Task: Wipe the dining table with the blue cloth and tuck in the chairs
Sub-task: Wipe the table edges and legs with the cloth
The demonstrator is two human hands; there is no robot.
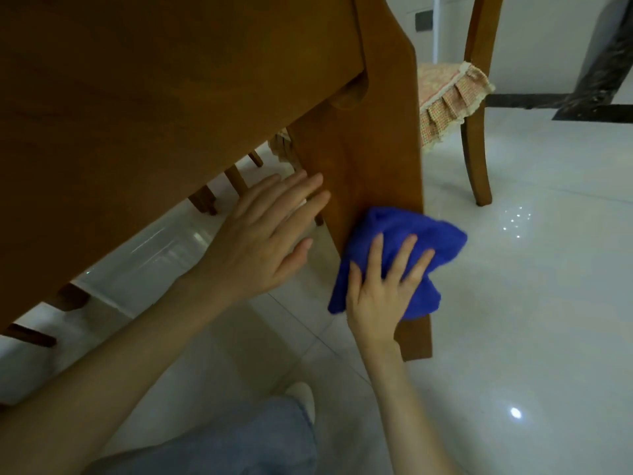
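Person crouches on the glossy white tile floor (513,303); right hand (380,289) presses the bunched bright-blue microfibre cloth (411,228) against the lower part of the broad brown wooden leg (359,149) of the brown wooden dining table (137,97), fingers (404,255) splayed and straight over it. Left hand (267,234) is flat, fingers straight and close together, tips at the leg's left edge. To wipe well: even palm pressure, long strokes down to the foot, both edges covered; the wooden chair with frilled checked cushion (476,132) behind looks not yet tucked.

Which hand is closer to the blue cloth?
Right. The right hand presses flat on the blue cloth against the table leg; the left hand is apart, to the cloth's left.
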